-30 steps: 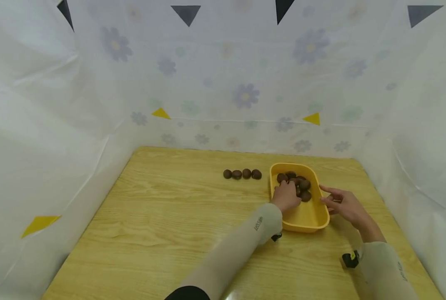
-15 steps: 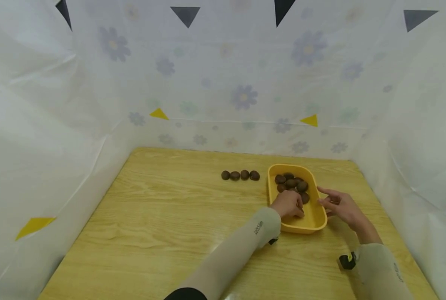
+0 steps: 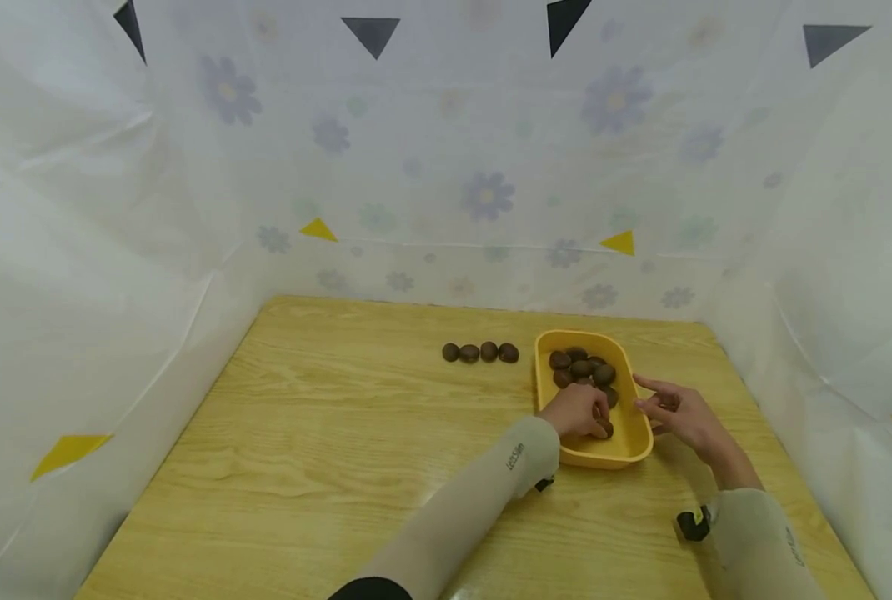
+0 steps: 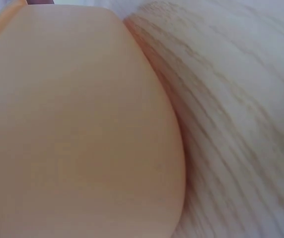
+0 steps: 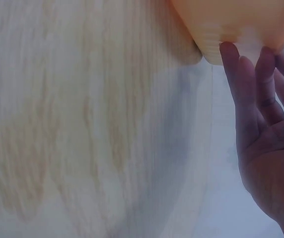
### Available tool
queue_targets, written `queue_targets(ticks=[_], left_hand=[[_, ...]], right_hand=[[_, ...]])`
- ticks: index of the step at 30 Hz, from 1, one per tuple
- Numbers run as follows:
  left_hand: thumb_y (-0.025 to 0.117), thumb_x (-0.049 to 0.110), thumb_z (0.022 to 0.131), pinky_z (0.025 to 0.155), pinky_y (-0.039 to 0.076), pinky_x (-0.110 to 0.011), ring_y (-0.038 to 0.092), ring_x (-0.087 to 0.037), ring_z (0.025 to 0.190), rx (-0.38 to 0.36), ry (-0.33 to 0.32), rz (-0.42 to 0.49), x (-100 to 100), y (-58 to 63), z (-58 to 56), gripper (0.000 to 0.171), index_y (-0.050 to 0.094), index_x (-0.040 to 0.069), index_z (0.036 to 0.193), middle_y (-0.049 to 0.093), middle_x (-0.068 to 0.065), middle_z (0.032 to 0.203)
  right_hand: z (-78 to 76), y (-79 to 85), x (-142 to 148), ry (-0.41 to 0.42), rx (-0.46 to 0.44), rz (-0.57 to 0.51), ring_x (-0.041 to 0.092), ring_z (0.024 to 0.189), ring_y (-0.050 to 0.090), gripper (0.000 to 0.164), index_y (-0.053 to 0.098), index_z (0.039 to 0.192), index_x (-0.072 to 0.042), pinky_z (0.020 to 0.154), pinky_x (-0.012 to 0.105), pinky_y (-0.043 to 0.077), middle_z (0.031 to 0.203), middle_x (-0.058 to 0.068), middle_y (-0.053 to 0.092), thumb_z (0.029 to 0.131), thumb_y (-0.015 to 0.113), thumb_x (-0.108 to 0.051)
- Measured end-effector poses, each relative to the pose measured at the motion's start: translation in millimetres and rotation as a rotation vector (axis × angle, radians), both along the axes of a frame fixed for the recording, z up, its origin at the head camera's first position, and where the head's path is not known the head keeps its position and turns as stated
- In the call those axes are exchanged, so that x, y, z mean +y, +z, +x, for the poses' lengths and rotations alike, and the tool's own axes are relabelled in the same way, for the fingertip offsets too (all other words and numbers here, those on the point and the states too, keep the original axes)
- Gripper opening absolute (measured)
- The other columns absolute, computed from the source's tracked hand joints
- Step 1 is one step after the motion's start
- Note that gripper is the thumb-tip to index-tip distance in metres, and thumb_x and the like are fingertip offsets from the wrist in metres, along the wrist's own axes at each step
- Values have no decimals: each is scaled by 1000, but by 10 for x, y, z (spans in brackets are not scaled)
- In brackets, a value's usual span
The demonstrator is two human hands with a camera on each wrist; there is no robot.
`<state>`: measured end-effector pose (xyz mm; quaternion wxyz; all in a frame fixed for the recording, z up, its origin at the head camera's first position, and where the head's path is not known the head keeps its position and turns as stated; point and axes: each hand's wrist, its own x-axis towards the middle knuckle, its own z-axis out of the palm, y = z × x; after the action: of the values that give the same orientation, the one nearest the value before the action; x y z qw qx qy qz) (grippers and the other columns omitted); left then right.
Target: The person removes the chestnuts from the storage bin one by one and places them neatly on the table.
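Note:
A yellow plastic tray (image 3: 629, 446) stands on the right half of the table, holding several dark brown, rounded, chestnut-like pieces (image 3: 603, 374) near its far end. My left hand (image 3: 575, 410) reaches in over the tray's left rim. Its curled fingers pinch one brown piece (image 3: 606, 427), partly hidden, close over the tray floor. At the right side of the tray, my right hand (image 3: 688, 419) touches the outer wall with its fingertips, as the right wrist view also shows on the tray wall (image 5: 236, 22). The left wrist view is mostly filled by the tray's outer wall (image 4: 82, 124).
Left of the tray, a short row of several similar brown pieces (image 3: 469, 353) lies on the wooden table (image 3: 326, 442). White flower-patterned sheeting (image 3: 416, 167) encloses the back and sides, with yellow and dark triangles on it.
My left hand has drawn back from the heap toward the near part of the tray, bringing one brown piece with it. My right hand keeps its place at the tray's side.

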<state>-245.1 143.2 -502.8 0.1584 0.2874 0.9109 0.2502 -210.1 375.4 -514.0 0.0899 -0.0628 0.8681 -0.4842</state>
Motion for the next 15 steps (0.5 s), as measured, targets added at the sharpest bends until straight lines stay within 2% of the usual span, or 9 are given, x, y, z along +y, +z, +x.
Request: queue_targets(ticks=[5,11,15], left_hand=[[83,24,91,72,47,-14,57,0,82,-7,-4,49,-17,2,13,13,72,25,100,66,13,94],[84,22,90,73,48,-14,59,1,82,-58,13,165,-37,-5,9,15,73,23,100,68,13,94],[82,23,91,72,49,-14,61,2,85,-72,-3,227,-55,-6,6,13,72,23,99,70,14,96]], right_hand=[[10,-6,-7,-2,5,-5,8,88,69,63,36,160,-4,72,36,64,110,23,69,107,61,-26],[16,5,-11,1,10,-9,8,88,70,63,36,160,-3,71,36,64,109,23,69,107,62,-26],[24,21,-18,7,17,-8,8,87,70,64,36,160,-2,71,35,64,107,21,70,106,62,-27]])
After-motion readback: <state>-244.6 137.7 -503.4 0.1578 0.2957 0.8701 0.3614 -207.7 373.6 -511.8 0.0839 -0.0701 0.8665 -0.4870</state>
